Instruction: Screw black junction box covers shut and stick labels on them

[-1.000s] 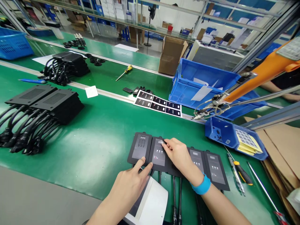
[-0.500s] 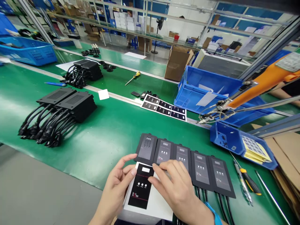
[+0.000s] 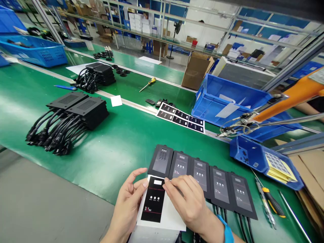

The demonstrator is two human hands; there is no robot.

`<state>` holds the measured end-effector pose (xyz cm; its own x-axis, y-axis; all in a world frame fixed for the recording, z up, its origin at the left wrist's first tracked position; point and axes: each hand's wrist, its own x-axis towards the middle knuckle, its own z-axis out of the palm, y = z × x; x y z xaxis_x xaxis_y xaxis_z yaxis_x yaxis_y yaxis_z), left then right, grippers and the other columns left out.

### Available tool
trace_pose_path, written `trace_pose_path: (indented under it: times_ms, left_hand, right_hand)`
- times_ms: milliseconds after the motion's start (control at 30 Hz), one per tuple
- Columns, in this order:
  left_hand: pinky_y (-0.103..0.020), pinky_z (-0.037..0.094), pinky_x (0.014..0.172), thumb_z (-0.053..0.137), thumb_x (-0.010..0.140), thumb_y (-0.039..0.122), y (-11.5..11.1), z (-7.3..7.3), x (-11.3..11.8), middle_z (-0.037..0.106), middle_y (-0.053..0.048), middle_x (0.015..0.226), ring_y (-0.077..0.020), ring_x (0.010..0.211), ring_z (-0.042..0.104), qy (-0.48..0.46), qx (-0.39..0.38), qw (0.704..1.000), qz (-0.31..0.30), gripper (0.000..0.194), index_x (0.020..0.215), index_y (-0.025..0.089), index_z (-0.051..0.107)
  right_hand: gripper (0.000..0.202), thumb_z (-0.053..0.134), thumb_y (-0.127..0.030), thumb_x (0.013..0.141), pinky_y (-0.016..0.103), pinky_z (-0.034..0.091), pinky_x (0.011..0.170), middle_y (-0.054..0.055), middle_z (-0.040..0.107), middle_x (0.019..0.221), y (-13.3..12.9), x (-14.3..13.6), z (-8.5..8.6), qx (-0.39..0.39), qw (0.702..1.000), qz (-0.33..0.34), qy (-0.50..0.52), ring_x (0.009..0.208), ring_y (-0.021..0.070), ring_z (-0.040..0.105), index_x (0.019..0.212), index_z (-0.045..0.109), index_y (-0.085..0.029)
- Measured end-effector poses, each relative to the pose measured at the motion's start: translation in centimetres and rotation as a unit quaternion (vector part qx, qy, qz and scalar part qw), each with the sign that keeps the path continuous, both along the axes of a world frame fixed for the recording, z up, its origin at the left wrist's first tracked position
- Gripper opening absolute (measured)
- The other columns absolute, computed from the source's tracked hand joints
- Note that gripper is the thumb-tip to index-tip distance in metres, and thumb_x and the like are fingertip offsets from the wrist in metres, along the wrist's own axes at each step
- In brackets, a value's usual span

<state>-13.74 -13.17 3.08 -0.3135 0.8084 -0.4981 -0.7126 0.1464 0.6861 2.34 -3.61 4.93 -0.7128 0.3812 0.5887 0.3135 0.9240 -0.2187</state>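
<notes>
A white backing sheet [image 3: 173, 220] bearing one black label [image 3: 152, 206] lies near the bench's front edge, over a grey surface. My left hand [image 3: 126, 202] grips the sheet's left side, thumb on top near the label's upper left corner, index finger raised. At the label's upper right corner, my right hand [image 3: 188, 199] pinches with thumb and index finger; whether the corner is lifted, I cannot tell. Just beyond stands a row of black controller boxes [image 3: 199, 173]. The leftmost controller [image 3: 161, 160] shows a bare display and slots, while the others carry labels.
Stacked black boxes with cables [image 3: 87, 108] sit at left. Beyond the row lies a sheet of labels [image 3: 181, 118]. At right are a blue parts tray [image 3: 249, 152], a yellow-black screwdriver [image 3: 273, 202], and an orange arm-like tool [image 3: 291, 96]. A blue bin [image 3: 227, 91] stands behind.
My right thumb has moved up to the label's upper right corner, closing against the index finger. The left hand keeps its hold on the sheet. The whole view has shifted slightly.
</notes>
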Motion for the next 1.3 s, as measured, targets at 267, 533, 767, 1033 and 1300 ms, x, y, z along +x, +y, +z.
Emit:
trace_pose_path:
  times_ms: [267,533,767,1033,1300]
  left_hand:
    - [-0.017,0.045,0.05,0.082,0.08,0.035,0.0,-0.9,0.2,0.058,0.007,0.058,-0.0086,0.048,0.051,0.0,-0.006,1.0,0.025,0.052,0.119,0.022,0.05]
    - [-0.016,0.044,0.054,0.084,0.076,0.044,0.0,-0.6,-1.0,0.062,0.001,0.063,-0.0083,0.055,0.053,0.006,-0.01,0.996,-0.085,0.035,0.087,0.015,0.067]
    - [-0.018,0.041,0.049,0.086,0.065,0.055,0.1,0.0,-3.6,0.056,0.0,0.054,-0.009,0.047,0.051,0.02,0.004,0.946,-0.324,0.046,0.065,0.012,0.068]
    - [-0.017,0.027,0.047,0.081,0.069,0.054,0.2,-0.2,-2.5,0.043,0.006,0.052,-0.0059,0.047,0.032,0.044,-0.014,0.931,-0.361,0.048,0.065,0.015,0.054]
    - [-0.019,0.026,0.05,0.071,0.08,0.062,-0.4,1.2,-2.1,0.037,0.007,0.059,-0.007,0.051,0.031,0.109,0.025,0.953,-0.281,0.052,0.069,0.017,0.046]
  right_hand:
    - [0.019,0.053,-0.005,0.091,0.033,0.04,0.061,0.009,0.068,0.083,0.4,-0.3,-1.3,-0.021,0.999,0.03,0.017,0.072,0.0186,0.057,0.103,0.066,-0.012]
    - [0.02,0.06,-0.023,0.094,0.026,0.05,0.072,-0.003,0.066,0.081,1.2,-0.2,0.3,-0.425,0.901,0.029,-0.083,0.074,0.0135,0.064,0.114,0.058,-0.025]
    - [0.019,0.066,-0.024,0.091,0.022,0.047,0.073,-0.003,0.069,0.086,0.9,1.2,1.0,-0.403,0.904,0.135,-0.044,0.077,0.0105,0.064,0.109,0.061,-0.024]
    - [0.022,0.057,-0.01,0.094,0.03,0.04,0.061,0.005,0.07,0.078,0.0,1.7,1.1,-0.151,0.958,0.241,0.031,0.069,0.0131,0.059,0.117,0.058,-0.008]
    - [0.015,0.057,-0.013,0.094,0.03,0.04,0.061,0.006,0.068,0.081,-0.3,1.4,1.8,-0.07,0.991,0.104,0.057,0.072,0.0147,0.056,0.099,0.07,-0.016]
